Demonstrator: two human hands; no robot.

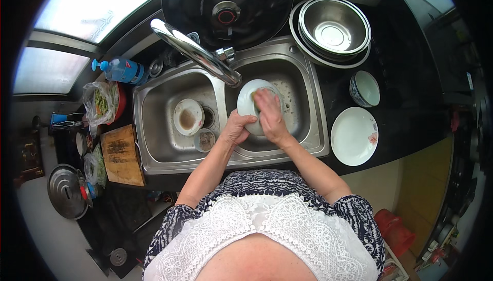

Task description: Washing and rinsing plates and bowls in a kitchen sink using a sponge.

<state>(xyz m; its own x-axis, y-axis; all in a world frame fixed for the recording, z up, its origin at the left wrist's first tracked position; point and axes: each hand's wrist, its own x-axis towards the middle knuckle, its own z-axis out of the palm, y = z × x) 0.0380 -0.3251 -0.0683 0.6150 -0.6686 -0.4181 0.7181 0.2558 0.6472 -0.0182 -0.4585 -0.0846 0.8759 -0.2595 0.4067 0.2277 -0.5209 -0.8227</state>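
Observation:
A white plate (pixel 246 94) is held over the right basin (pixel 296 127) of a steel double sink. My left hand (pixel 237 126) grips its lower left rim, thumb on top. My right hand (pixel 270 115) lies flat across the plate's face, pressing what looks like a greenish sponge (pixel 254 95) against it; most of that is hidden under my fingers. Above the plate, the spout of a chrome faucet (pixel 200 54) ends, with no water seen running. In the left basin (pixel 158 123) sit a dish (pixel 187 122) with brownish liquid and a small cup (pixel 205 141).
Right of the sink are nested steel bowls (pixel 335 27), a patterned bowl (pixel 366 88) and a floral plate (pixel 354 136). A large black wok lid (pixel 258 7) stands behind the faucet. Leftward are a blue pump bottle (pixel 125 71), bagged vegetables (pixel 101 102) and a wooden cutting board (pixel 121 156).

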